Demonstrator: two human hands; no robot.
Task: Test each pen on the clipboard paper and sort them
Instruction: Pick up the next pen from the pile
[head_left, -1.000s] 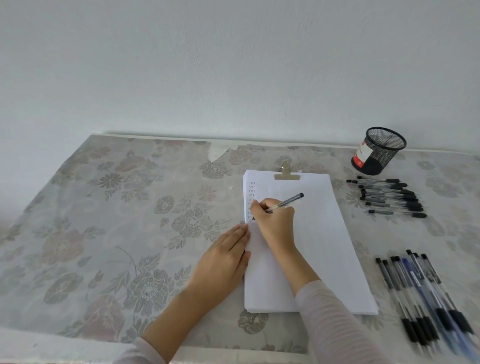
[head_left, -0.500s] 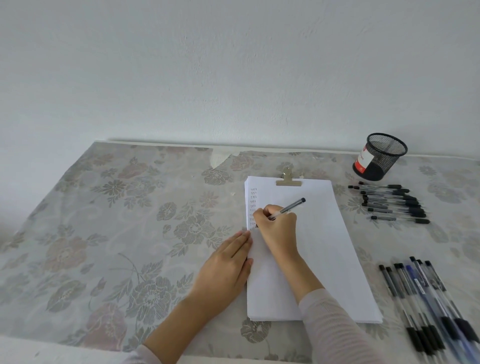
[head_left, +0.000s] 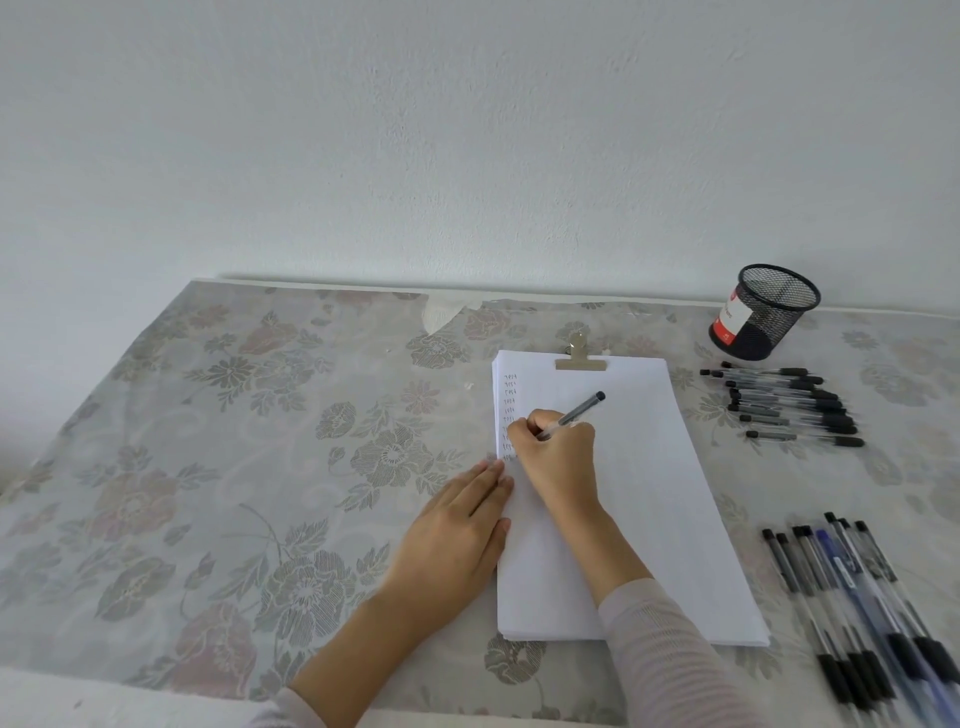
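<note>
A stack of white paper (head_left: 649, 493) lies under a metal clip (head_left: 580, 359) on the flowered table. A column of small scribbles (head_left: 509, 410) runs down its left margin. My right hand (head_left: 558, 457) grips a clear pen (head_left: 574, 414) with its tip on the paper near the lowest scribbles; the tip is hidden by my fingers. My left hand (head_left: 457, 540) lies flat with fingers together, pressing the paper's left edge. Several pens (head_left: 789, 408) lie in a row at the right rear. Another group of several pens (head_left: 862, 603) lies at the right front.
A black mesh pen cup (head_left: 766, 312) with a red and white label stands at the back right by the wall. The flowered tablecloth (head_left: 234, 467) covers the table, torn at the back edge (head_left: 441, 314). The white wall rises behind the table.
The view has tilted up a little, so everything sits lower in frame. My right hand has crept slightly down the margin while writing. The left hand stays in place.
</note>
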